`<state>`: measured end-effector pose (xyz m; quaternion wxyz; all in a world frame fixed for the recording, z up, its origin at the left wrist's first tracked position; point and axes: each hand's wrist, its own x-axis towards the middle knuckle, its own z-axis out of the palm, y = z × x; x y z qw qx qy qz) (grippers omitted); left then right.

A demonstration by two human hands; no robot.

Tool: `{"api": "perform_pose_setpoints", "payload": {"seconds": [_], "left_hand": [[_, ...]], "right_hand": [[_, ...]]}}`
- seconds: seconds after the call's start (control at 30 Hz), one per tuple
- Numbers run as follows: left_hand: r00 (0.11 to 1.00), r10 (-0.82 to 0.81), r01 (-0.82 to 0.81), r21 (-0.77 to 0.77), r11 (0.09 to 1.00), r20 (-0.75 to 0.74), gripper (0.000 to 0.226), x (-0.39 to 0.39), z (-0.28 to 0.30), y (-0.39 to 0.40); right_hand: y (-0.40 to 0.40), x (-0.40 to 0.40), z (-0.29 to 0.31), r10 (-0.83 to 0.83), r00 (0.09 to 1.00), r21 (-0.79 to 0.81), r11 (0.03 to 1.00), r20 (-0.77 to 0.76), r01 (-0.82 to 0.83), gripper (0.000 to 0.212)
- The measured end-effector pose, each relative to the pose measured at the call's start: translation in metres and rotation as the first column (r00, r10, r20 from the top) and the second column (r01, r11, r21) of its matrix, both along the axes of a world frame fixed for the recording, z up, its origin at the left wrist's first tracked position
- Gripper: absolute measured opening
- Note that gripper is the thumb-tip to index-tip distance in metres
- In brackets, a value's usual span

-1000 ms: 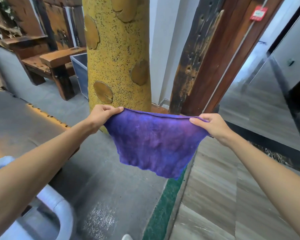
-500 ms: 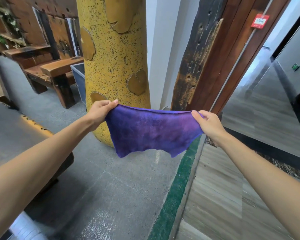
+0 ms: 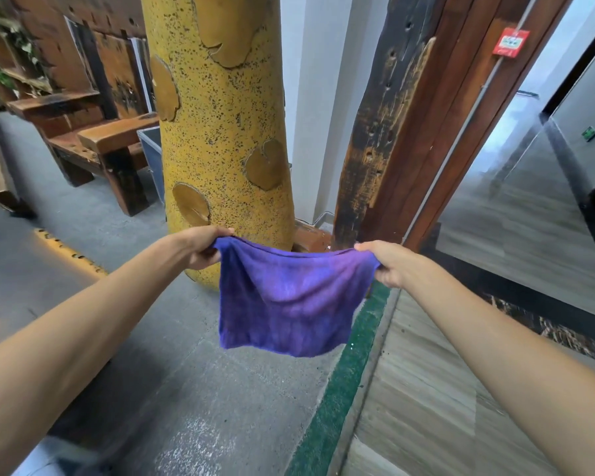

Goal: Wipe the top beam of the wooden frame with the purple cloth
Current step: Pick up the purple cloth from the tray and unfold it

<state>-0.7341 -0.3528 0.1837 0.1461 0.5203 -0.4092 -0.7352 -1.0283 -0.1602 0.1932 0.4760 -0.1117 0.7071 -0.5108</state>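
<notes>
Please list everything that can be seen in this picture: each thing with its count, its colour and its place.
purple cloth: one, purple, hanging in the air between both hands
pillar: one, yellow with dark specks, behind the cloth
wooden post: one, dark brown, right of the pillar
bench: one, brown wood, far left
red sign: one, red, upper right on the frame
green strip: one, green, on the floor below the cloth
left hand: one, pinches the cloth's left corner
right hand: one, pinches the cloth's right corner
</notes>
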Motion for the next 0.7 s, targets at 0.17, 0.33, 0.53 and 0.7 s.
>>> {"api": "perform_pose_setpoints", "payload": {"seconds": [0.17, 0.33, 0.53, 0.7], "left_hand": [[0.988, -0.135, 0.134, -0.022, 0.991, -0.069, 0.016, -0.025, 0.008, 0.036], [0.976, -0.207, 0.189, -0.216, 0.958, -0.064, 0.019, -0.052, 0.017, 0.075], [0.957, -0.273, 0.221, -0.360, 0.906, -0.098, 0.015, -0.057, 0.015, 0.091], [0.910, -0.401, 0.317, -0.446, 0.837, -0.107, 0.023, -0.059, 0.016, 0.105]], "right_hand": [[-0.009, 0.029, 0.001, -0.018, 0.988, -0.056, 0.998, 0.152, 0.027, 0.017], [-0.020, 0.070, 0.005, 0.061, 0.995, -0.056, 0.997, 0.080, -0.057, 0.004], [-0.018, 0.093, 0.017, 0.068, 0.994, -0.059, 0.996, -0.086, -0.073, 0.011], [-0.017, 0.101, 0.024, 0.052, 0.991, -0.072, 0.996, -0.126, -0.061, 0.010]]}}
